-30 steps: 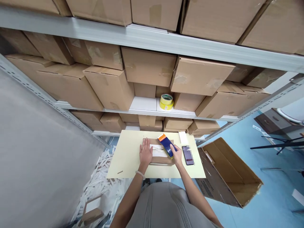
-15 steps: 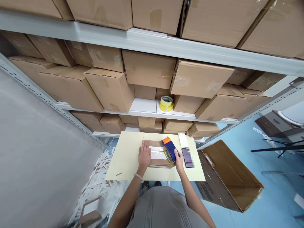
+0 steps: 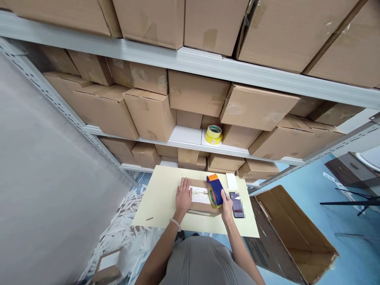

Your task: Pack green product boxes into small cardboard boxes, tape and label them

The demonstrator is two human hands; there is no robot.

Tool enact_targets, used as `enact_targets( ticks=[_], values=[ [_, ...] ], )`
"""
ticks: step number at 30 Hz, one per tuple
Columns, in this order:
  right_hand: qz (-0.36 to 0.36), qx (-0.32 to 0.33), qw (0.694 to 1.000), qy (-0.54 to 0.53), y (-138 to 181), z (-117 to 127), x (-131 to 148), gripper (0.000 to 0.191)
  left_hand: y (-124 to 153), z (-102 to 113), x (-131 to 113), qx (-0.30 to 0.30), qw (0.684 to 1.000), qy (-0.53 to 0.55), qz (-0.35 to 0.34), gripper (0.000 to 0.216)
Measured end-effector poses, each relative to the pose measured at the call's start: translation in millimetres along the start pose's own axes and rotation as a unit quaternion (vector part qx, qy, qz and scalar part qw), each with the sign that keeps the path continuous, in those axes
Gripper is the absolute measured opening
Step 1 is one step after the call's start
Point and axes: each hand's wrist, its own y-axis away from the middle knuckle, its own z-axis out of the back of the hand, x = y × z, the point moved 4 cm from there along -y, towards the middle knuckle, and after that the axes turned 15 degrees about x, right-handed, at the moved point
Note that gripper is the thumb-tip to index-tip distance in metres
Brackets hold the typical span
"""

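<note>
A small cardboard box (image 3: 200,206) lies on the pale yellow table (image 3: 154,198), with a white label and strips of clear tape on its top. My left hand (image 3: 183,198) rests flat on the box's left end, fingers stretched out. My right hand (image 3: 227,205) is wrapped round a blue tape dispenser (image 3: 216,189) with an orange end. The dispenser, carrying a roll of tape, is tilted over the right end of the box. Whether it touches the box there is hard to tell.
A phone (image 3: 237,204) and a white card-like item (image 3: 231,181) lie right of the box. Yellow tape rolls (image 3: 213,135) sit on the shelf ahead among cardboard boxes. A large open carton (image 3: 297,233) stands at the right; paper scraps (image 3: 118,233) cover the floor at left.
The camera view has shifted, so the whole scene sits slightly further right and lower. Both hands keep their places on the box and the dispenser.
</note>
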Motion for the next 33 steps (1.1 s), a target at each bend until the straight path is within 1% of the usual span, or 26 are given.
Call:
enact_targets(
  ticks=[2, 4, 6, 8, 9, 11, 13, 15, 17, 18, 20, 22, 25, 28, 33],
  values=[
    [0.016, -0.011, 1.000, -0.013, -2.2, -9.6, 9.9, 0.060, 0.1, 0.0, 0.3, -0.001, 1.000, 0.002, 0.000, 0.053],
    [0.046, 0.003, 0.999, 0.000, -9.1, -23.5, 30.6, 0.058, 0.3, -0.1, 0.6, 0.000, 1.000, 0.002, 0.002, 0.053],
    [0.093, 0.034, 0.994, 0.049, -20.8, -41.0, 62.7, 0.054, 0.5, 0.0, 0.6, 0.000, 1.000, 0.001, 0.004, 0.053],
    [0.159, 0.048, 0.978, 0.127, -36.2, -60.4, 102.5, 0.049, 0.7, 0.4, 0.4, 0.001, 1.000, 0.004, 0.006, 0.054],
    [0.193, 0.052, 0.965, 0.169, -45.2, -71.2, 122.8, 0.047, 0.8, 0.6, 0.3, 0.001, 1.000, 0.006, 0.006, 0.054],
    [0.254, 0.090, 0.928, 0.258, -65.2, -97.6, 159.1, 0.045, 1.1, 1.1, 0.1, 0.001, 1.000, 0.010, 0.007, 0.054],
    [0.326, 0.080, 0.875, 0.349, -84.1, -123.6, 187.5, 0.044, 1.3, 1.3, 0.1, 0.001, 1.000, 0.014, 0.006, 0.053],
    [0.371, 0.084, 0.816, 0.435, -101.9, -151.0, 201.6, 0.042, 1.6, 0.8, 0.5, 0.000, 1.000, 0.017, 0.007, 0.053],
    [0.388, 0.084, 0.773, 0.494, -117.2, -174.9, 203.2, 0.041, 1.8, -0.1, 1.3, -0.004, 1.000, 0.020, 0.009, 0.053],
    [0.389, 0.083, 0.758, 0.517, -123.7, -185.1, 200.6, 0.041, 1.9, -0.7, 1.8, -0.007, 1.000, 0.022, 0.010, 0.053],
    [0.384, 0.083, 0.735, 0.552, -134.7, -202.1, 191.9, 0.041, 1.9, -1.7, 2.6, -0.011, 1.000, 0.026, 0.012, 0.053],
    [0.375, 0.083, 0.722, 0.576, -144.2, -215.4, 182.6, 0.041, 1.7, -2.3, 2.9, -0.014, 0.999, 0.028, 0.015, 0.053],
    [0.356, 0.074, 0.714, 0.598, -158.3, -230.5, 173.3, 0.041, 1.7, -2.0, 2.5, -0.014, 0.999, 0.029, 0.019, 0.053],
    [0.338, 0.067, 0.713, 0.611, -171.5, -241.6, 167.2, 0.040, 2.3, -0.2, 2.0, -0.018, 0.999, 0.035, 0.022, 0.053],
    [0.343, 0.060, 0.719, 0.602, -181.9, -247.6, 154.7, 0.043, 3.5, 3.2, 2.4, -0.025, 0.998, 0.056, 0.020, 0.054]
  ],
)
